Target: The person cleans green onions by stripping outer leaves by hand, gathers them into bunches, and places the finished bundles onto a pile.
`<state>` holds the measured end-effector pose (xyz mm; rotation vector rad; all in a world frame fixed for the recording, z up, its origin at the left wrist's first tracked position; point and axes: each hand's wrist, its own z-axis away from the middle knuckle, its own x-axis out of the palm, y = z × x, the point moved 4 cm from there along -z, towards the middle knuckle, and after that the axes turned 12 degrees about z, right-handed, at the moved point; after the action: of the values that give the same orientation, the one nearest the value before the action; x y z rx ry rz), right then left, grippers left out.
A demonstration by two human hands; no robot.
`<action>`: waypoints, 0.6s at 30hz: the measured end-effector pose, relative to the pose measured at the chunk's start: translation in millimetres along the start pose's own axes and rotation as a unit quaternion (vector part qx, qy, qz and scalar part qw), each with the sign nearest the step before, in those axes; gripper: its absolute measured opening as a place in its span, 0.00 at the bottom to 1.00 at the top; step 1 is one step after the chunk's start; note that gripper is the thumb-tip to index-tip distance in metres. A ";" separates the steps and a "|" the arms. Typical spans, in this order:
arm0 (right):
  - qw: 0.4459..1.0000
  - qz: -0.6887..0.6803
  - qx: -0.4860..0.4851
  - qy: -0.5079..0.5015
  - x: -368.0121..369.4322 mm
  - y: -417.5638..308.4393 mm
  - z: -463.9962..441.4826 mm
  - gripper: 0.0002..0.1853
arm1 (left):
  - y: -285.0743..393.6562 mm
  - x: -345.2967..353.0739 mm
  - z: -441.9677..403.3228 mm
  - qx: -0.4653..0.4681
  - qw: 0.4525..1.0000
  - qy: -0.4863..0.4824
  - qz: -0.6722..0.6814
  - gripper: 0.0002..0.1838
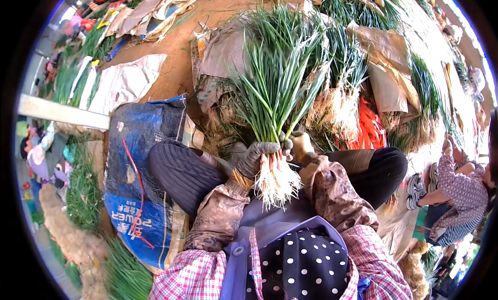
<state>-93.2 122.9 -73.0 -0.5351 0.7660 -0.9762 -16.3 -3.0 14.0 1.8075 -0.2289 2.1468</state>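
Note:
A bunch of spring onions (275, 87) stands upright before my lap, leaves fanned away from me. Its reddish-white bulbs and pale stringy roots (277, 183) hang toward me. My left hand (250, 159), in a grey glove, is closed around the stems just above the bulbs. On the other side, my right hand (300, 146), in a tan and grey glove, has its fingers curled against the same stems; part of them is hidden. More spring onions (334, 108) lie roots toward me, just beyond my right hand. Beside them is a heap of red strips (367, 126).
A blue and black sack (140, 170) with a red strip (136, 180) on it lies to my left. Leafy piles (83, 196) and brown paper sheets (384, 66) surround me. A white post (65, 112) juts in at left. Another person (456, 196) sits at right.

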 end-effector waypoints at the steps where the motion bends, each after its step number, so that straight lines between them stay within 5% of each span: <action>1: 0.999 0.026 -0.028 -0.028 3.3 26.8 -19.3 0.10 | 1.9 3.1 2.5 -0.030 0.999 0.011 0.005 0.24; 3: 0.982 0.119 -0.139 -0.044 8.4 61.0 -45.9 0.10 | 9.6 13.5 10.0 -0.091 0.995 0.034 0.015 0.26; 5: 0.920 0.329 -0.208 -0.036 3.5 39.9 -19.2 0.13 | 14.0 7.5 8.4 -0.041 0.998 0.047 -0.006 0.29; 7: 0.774 0.544 -0.210 -0.246 3.3 27.4 7.0 0.13 | 19.4 0.8 3.7 0.020 0.998 0.042 -0.031 0.29; 8: 0.813 0.503 -0.152 -0.250 -2.9 45.2 3.1 0.16 | 19.0 -3.5 2.8 0.029 0.995 0.067 -0.074 0.24; 11: 0.818 0.528 -0.193 -0.121 -26.4 2.3 29.1 0.16 | 19.3 5.5 0.7 0.036 0.999 0.026 -0.022 0.28; 12: 0.859 0.493 -0.123 -0.063 -30.6 1.2 7.7 0.16 | 17.9 3.2 0.3 0.035 0.998 0.037 -0.020 0.27; 14: 0.916 0.316 -0.168 0.183 -46.5 -25.5 -4.4 0.18 | 15.9 -4.5 -1.6 0.028 0.997 0.057 -0.043 0.27; 18: 0.986 0.103 -0.081 0.105 -52.5 -21.6 -62.8 0.14 | 12.7 -9.1 -1.8 0.016 0.992 0.091 -0.082 0.26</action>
<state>-171.2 154.9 -79.7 -0.4865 1.0749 -0.7887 -21.1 -15.5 5.8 1.5754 -0.0033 2.1917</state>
